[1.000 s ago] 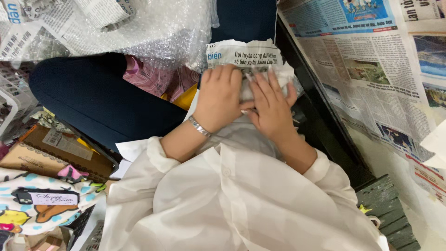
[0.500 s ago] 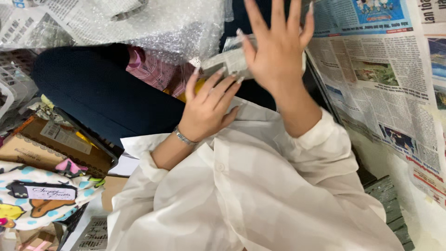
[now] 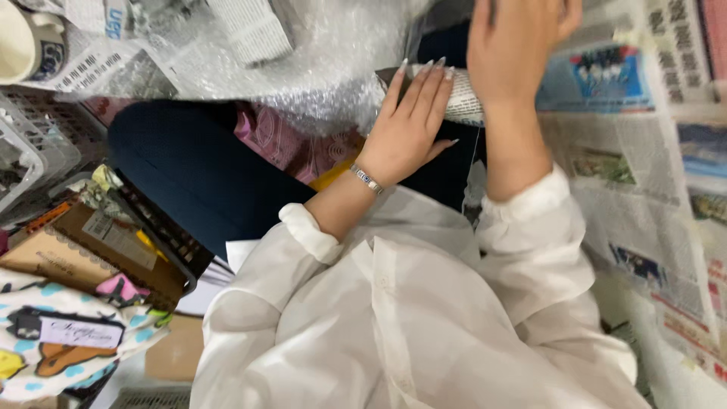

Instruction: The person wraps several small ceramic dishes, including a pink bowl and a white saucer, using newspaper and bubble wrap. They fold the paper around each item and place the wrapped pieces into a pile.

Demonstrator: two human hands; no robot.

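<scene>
A bundle wrapped in newspaper is held out in front of me, above my dark trouser leg. My left hand, with a silver bracelet at the wrist, lies flat against the bundle's near left side, fingers straight and together. From above and to the right, my right hand covers the bundle's top; its fingertips run out of the frame. Most of the bundle is hidden behind the two hands. My white shirt sleeves fill the lower part of the view.
A sheet of bubble wrap lies just left of the bundle. Spread newspaper pages cover the right side. On the left are cardboard boxes, a white wire basket, a patterned bag and a cream mug.
Both hands were pressed on the bundle near my lap. The right hand lifted off with fingers spread, then came down on top, and the bundle has moved up and away from my body.
</scene>
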